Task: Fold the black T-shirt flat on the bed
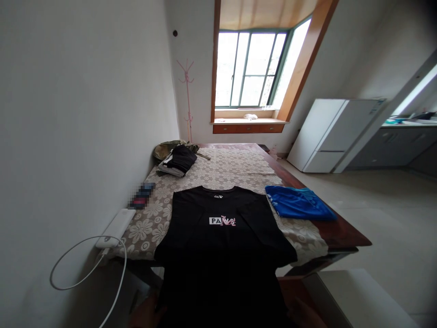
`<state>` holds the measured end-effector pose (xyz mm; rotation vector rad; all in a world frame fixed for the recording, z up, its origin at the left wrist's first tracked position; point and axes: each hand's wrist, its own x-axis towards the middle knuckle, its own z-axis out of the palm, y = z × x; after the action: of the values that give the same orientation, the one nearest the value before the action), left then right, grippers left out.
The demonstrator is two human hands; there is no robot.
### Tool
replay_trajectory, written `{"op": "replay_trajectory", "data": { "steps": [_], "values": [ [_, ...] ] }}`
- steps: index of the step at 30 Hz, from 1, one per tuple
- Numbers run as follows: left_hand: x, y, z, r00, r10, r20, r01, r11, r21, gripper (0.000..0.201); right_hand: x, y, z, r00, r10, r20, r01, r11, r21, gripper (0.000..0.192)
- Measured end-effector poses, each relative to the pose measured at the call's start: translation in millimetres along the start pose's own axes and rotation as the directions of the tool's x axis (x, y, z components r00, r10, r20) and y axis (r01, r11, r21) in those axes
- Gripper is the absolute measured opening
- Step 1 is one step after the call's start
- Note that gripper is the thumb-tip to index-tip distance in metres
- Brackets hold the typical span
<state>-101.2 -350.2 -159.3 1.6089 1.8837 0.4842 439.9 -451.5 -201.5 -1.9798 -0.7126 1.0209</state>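
Observation:
A black T-shirt lies face up over the near part of the table, its neckline pointing away from me. White letters and a pink figure mark its chest. The lower half hangs past the table's near edge, in deep shadow. At its lower left side is my left hand, dim and partly cut off, closed on the shirt's edge. Opposite it, my right hand is closed on the lower right edge, also dark. Finger details of both hands are hard to make out.
A patterned cloth covers the wooden table. A folded blue garment lies at right, folded dark clothes at back left. A white power strip or box with a looping cable sits left. A light-coloured box-like surface stands lower right.

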Motion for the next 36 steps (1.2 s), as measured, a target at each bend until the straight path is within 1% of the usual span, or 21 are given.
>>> {"op": "replay_trajectory", "data": {
  "steps": [2, 3, 4, 5, 6, 7, 8, 9, 11, 12, 14, 15, 17, 19, 21, 23, 25, 28, 32, 34, 36],
  "values": [
    [-3, 23, -7.9, 0.998, 0.061, -0.002, -0.061, 0.998, -0.028, 0.015, -4, -31, -7, 0.994, -0.095, 0.054, 0.096, 0.995, -0.028, 0.025],
    [-4, 38, -14.3, 0.995, 0.090, 0.035, -0.088, 0.995, -0.043, 0.016, -9, -50, -9, 0.982, -0.165, 0.088, 0.168, 0.985, -0.025, 0.028],
    [-6, 57, -22.0, 0.988, 0.120, 0.094, -0.116, 0.992, -0.053, 0.019, -15, -71, -10, 0.964, -0.241, 0.115, 0.245, 0.969, -0.020, 0.031],
    [-8, 77, -30.5, 0.970, 0.156, 0.187, -0.147, 0.987, -0.060, 0.021, -22, -93, -10, 0.935, -0.319, 0.154, 0.328, 0.944, -0.030, 0.033],
    [-10, 99, -39.3, 0.936, 0.199, 0.289, -0.184, 0.980, -0.079, 0.023, -29, -114, -8, 0.909, -0.384, 0.162, 0.395, 0.917, -0.046, 0.034],
    [-12, 120, -47.6, 0.907, 0.259, 0.331, -0.236, 0.966, -0.110, 0.027, -34, -135, -6, 0.884, -0.437, 0.165, 0.452, 0.889, -0.070, 0.035],
    [-12, 141, -54.9, 0.893, 0.318, 0.320, -0.291, 0.948, -0.130, 0.029, -38, -155, -2, 0.859, -0.490, 0.147, 0.506, 0.856, -0.104, 0.036],
    [-11, 159, -60.8, 0.883, 0.378, 0.279, -0.354, 0.926, -0.132, 0.030, -39, -173, 3, 0.829, -0.547, 0.117, 0.559, 0.815, -0.153, 0.036],
    [-3, 188, -67.4, 0.861, 0.493, 0.126, -0.486, 0.870, -0.080, 0.029, -35, -205, 16, 0.751, -0.657, 0.066, 0.645, 0.709, -0.285, 0.036],
    [4, 198, -68.2, 0.838, 0.543, 0.046, -0.542, 0.839, -0.033, 0.027, -29, -217, 24, 0.705, -0.707, 0.056, 0.675, 0.645, -0.358, 0.035],
    [23, 209, -65.2, 0.776, 0.626, -0.074, -0.622, 0.780, 0.077, 0.023, -15, -235, 38, 0.613, -0.787, 0.067, 0.704, 0.506, -0.498, 0.032],
    [33, 210, -61.8, 0.744, 0.660, -0.100, -0.648, 0.750, 0.129, 0.023, -8, -241, 45, 0.573, -0.815, 0.089, 0.705, 0.436, -0.559, 0.031],
    [53, 209, -52.6, 0.699, 0.711, -0.077, -0.683, 0.696, 0.220, 0.035, 5, -246, 56, 0.524, -0.838, 0.150, 0.687, 0.312, -0.656, 0.033],
    [67, 205, -41.8, 0.690, 0.724, -0.005, -0.691, 0.660, 0.294, 0.046, 13, -245, 63, 0.515, -0.829, 0.218, 0.654, 0.216, -0.725, 0.036],
    [74, 201, -32.5, 0.707, 0.706, 0.049, -0.672, 0.649, 0.357, 0.050, 16, -242, 66, 0.523, -0.802, 0.287, 0.623, 0.129, -0.772, 0.040],
    [77, 201, -27.1, 0.727, 0.684, 0.066, -0.644, 0.645, 0.411, 0.051, 17, -242, 66, 0.530, -0.770, 0.355, 0.606, 0.052, -0.794, 0.048],
    [79, 206, -25.8, 0.738, 0.671, 0.069, -0.620, 0.635, 0.460, 0.052, 17, -246, 65, 0.540, -0.736, 0.407, 0.602, 0.000, -0.799, 0.058],
    [83, 221, -27.9, 0.760, 0.645, 0.079, -0.581, 0.620, 0.527, 0.051, 19, -256, 65, 0.565, -0.688, 0.454, 0.600, -0.035, -0.799, 0.070],
    [87, 243, -29.4, 0.810, 0.578, 0.100, -0.516, 0.621, 0.590, 0.051, 24, -268, 73, 0.628, -0.616, 0.476, 0.562, -0.065, -0.825, 0.078],
    [87, 248, -29.1, 0.821, 0.564, 0.095, -0.496, 0.620, 0.608, 0.051, 27, -271, 77, 0.652, -0.592, 0.475, 0.547, -0.066, -0.834, 0.080],
    [86, 249, -29.3, 0.820, 0.566, 0.089, -0.494, 0.620, 0.610, 0.051, 29, -272, 80, 0.664, -0.584, 0.467, 0.544, -0.052, -0.838, 0.080]
  ]
}}
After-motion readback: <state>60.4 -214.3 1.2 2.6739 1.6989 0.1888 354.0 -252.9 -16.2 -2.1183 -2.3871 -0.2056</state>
